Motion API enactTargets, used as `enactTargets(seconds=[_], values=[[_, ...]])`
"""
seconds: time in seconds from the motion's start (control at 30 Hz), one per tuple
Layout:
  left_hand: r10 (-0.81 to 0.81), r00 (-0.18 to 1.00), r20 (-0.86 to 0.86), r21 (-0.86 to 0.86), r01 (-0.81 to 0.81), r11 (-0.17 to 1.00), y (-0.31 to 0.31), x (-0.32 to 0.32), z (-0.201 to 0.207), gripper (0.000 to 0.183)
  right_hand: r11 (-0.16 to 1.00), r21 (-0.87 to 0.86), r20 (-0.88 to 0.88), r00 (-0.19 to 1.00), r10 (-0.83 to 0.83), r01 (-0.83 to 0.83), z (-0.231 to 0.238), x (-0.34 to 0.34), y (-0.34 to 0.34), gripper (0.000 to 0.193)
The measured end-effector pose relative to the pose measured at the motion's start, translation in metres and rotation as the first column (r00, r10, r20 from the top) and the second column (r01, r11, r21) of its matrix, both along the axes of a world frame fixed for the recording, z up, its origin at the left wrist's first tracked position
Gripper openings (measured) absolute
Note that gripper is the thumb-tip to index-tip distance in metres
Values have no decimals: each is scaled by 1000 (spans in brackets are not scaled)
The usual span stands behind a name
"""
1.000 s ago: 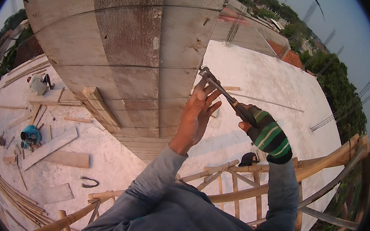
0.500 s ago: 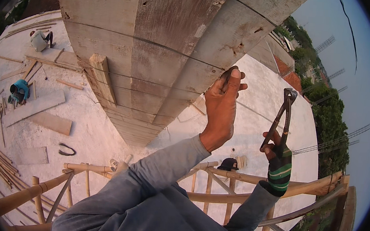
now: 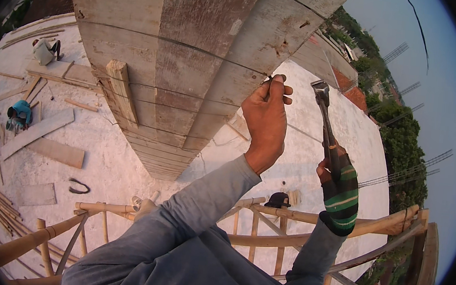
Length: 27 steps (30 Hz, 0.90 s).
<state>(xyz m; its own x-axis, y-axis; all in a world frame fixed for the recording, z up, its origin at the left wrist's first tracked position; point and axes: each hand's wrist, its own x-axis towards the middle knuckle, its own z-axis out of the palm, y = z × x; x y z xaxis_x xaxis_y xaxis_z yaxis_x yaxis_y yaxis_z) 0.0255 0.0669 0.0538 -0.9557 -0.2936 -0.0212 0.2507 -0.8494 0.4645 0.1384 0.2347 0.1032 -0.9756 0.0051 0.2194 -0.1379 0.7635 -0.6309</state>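
Left hand [image 3: 267, 121]: fingers pinched near the wire [image 3: 214, 56], upper centre; hold unclear.
Right hand [image 3: 339, 190]: wrapped around pincers [image 3: 328, 131].
Wire: seemingly being worked.
Pincers: likely need aligning with it.

The blue-grey shirt [image 3: 199, 271] has long sleeves [image 3: 209, 193], and the right hand [image 3: 339, 181] wears a green-striped black glove [image 3: 341, 204].

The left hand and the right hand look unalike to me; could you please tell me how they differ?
The left hand is bare; the right hand wears a green-and-black striped glove. The left hand is at the edge of the boarded column, beside a wire, while the right hand grips pincers away from it. Both hands are raised and emerge from grey sleeves.
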Motion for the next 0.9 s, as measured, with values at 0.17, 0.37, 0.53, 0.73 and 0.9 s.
enactTargets(seconds=[0.17,0.37,0.53,0.73,0.9], values=[[1,994,-108,-28,-4,1000,2,-2,-16,29,910,414,-270,951,152,-28,10,-14,-21,75],[-148,951,-270,160,196,968,-11,7,-36,32,694,710,-318,934,160,123,16,-30,-29,89],[-227,942,-248,34,243,969,-17,5,-39,36,552,817,-259,961,93,166,9,-26,-24,87],[-204,958,-201,-156,174,972,-25,0,-45,36,650,751,-255,959,124,116,18,-50,-2,81],[-207,950,-235,-174,168,970,-26,-3,-49,35,370,897,-361,883,299,241,25,-60,-1,81]])
